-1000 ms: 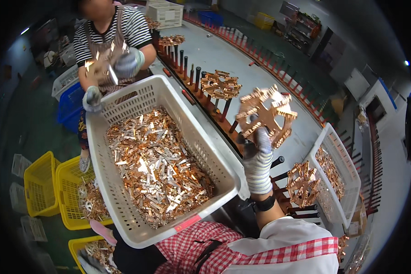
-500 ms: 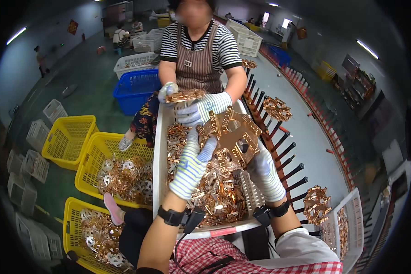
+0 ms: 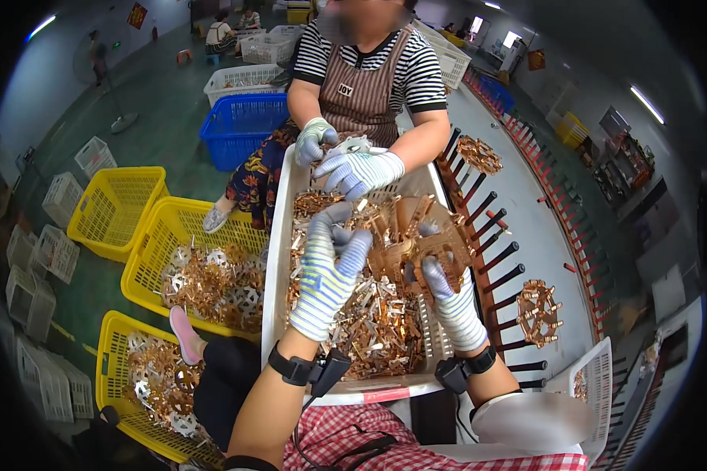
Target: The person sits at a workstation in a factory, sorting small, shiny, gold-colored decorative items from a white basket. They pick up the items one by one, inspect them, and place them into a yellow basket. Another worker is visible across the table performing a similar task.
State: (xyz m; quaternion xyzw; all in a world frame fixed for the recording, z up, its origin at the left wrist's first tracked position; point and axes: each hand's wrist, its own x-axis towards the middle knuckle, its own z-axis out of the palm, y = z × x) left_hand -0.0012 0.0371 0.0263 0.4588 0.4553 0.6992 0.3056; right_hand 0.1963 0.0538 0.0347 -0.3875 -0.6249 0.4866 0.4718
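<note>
My right hand [image 3: 454,306], in a striped glove, grips a round copper-coloured stamped metal frame [image 3: 404,247] by its near right side. The thumb lies over the front and a fingertip shows through an opening; motion blurs the frame. Just left of it is my left hand [image 3: 328,271], also gloved, its thumb and fingers apart with nothing visible between them. Under both hands, small copper-coloured metal pieces [image 3: 373,337] heap up in a long white bin [image 3: 272,302].
Across the bin sits a co-worker [image 3: 361,86], gloved hands on a silvery metal piece [image 3: 352,146]. Black-tipped pegs [image 3: 501,255] line the right side, one bearing a copper frame [image 3: 539,312]. Yellow baskets [image 3: 145,294] and a blue crate [image 3: 243,125] stand to the left.
My left hand has come off the copper frame, which my right hand now holds turned and tilted. The co-worker's copper frame is gone from their hands, replaced by a silvery piece.
</note>
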